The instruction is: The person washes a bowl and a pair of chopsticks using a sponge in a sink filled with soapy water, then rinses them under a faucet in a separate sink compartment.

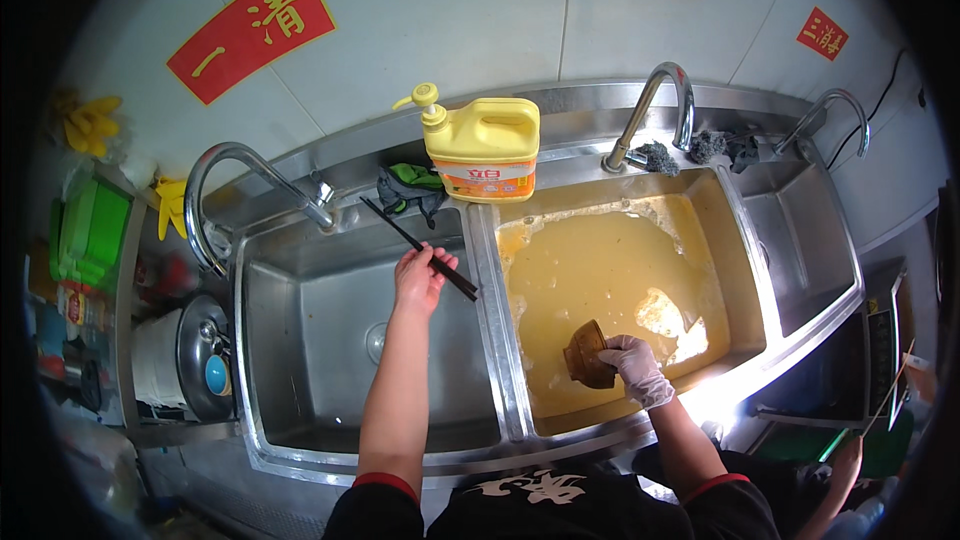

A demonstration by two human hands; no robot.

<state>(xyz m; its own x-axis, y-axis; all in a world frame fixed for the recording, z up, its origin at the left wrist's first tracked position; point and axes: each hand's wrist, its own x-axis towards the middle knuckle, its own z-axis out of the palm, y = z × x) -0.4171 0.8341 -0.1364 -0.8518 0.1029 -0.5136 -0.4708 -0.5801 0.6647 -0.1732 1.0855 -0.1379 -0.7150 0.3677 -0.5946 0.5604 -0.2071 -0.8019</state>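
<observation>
My bare left hand (421,275) grips dark chopsticks (454,279) above the left stainless steel sink basin (322,360), near the divider. In my right hand (632,367), which wears a thin translucent glove, is a brownish bowl (591,355), tilted on its side over the middle basin (739,270). Cloudy yellow-brown water (585,277) with patches of foam fills much of that basin. Whether the bowl's lower edge touches the water I cannot tell. Behind the divider stands a yellow pump jug of detergent (484,142), with grey and green gloves or cloths (412,187) beside it.
Curved faucets rise at the left (247,154), middle (660,82) and right (825,101). Dark scouring pads (660,157) lie by the middle faucet. A smaller basin (799,240) adjoins on the right. A metal pan (199,382) holds a blue bowl (217,373). Another person's arm (840,487) shows lower right.
</observation>
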